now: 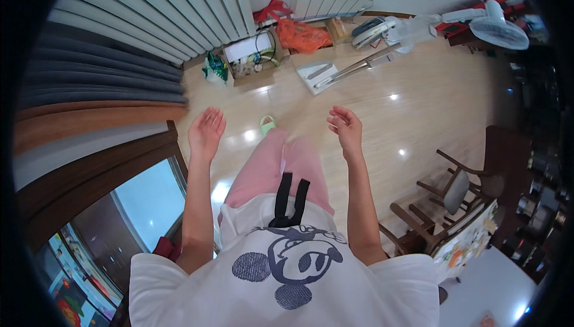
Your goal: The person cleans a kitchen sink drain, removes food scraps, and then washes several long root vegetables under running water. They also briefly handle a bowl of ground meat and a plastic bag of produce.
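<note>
My left hand (pixel 206 134) is raised in front of me at the left, empty, with its palm turned up and its fingers loosely extended. At about the same height on the right, my right hand (pixel 349 130) holds nothing; its fingers are half curled, with gaps between them. Neither hand touches anything. Between and below them are my pink trousers (pixel 264 165) and white T-shirt (pixel 197 298) with a dark cartoon print. Two black straps (pixel 282 194) hang at my waist. One pale green slipper (pixel 267 126) shows on the tiled floor (pixel 394 120); the other foot is hidden.
Ahead, a cardboard box (pixel 255 78) of odds and ends stands beside an orange plastic bag (pixel 302 35). A white-based stand with metal poles (pixel 354 69) lies nearby. Dark curtains (pixel 103 71) hang left. Wooden chairs (pixel 448 188) and a cluttered table (pixel 464 241) stand right; a white fan (pixel 500 31) is farther off.
</note>
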